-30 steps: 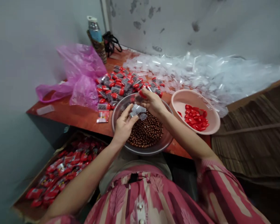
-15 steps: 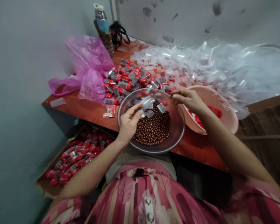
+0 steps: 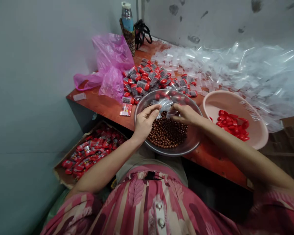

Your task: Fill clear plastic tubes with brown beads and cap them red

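We face a red worktop (image 3: 105, 107), its rear edge and far right corner buried under a heap of clear tubs (image 3: 247, 71). Nearer its middle lies a pile of filled tubs with red tops (image 3: 147, 78). In front of that, overhanging the front edge, is a metal bowl (image 3: 171, 152), and to its right, near the worktop's right end, a pale pink basin (image 3: 220, 100) with red caps (image 3: 231, 124) inside.

Both our hands are over the bowl. Our left hand (image 3: 146, 122) pinches a bunch of tubs (image 3: 165, 105), thumb and fingers closed down to its thickness. Our right hand (image 3: 187, 115) curls its fingers round a single tub (image 3: 171, 113) just beside the bunch; how firmly, we cannot tell. Beneath them, brown balls (image 3: 168, 136) cover the bowl's floor.

To do this well, we would judge a light pinch best, since thin plastic may flex or slip. We should keep the tubs' mouths apart and inside the rim, so stray balls drop back in.

As for writing, the red packets (image 3: 95, 150) below the worktop's front left edge carry printing too small to read. Marks on the basin's wall may be slots or lettering. A small red card (image 3: 127, 110), left of the bowl by the front edge, is partly blocked out.
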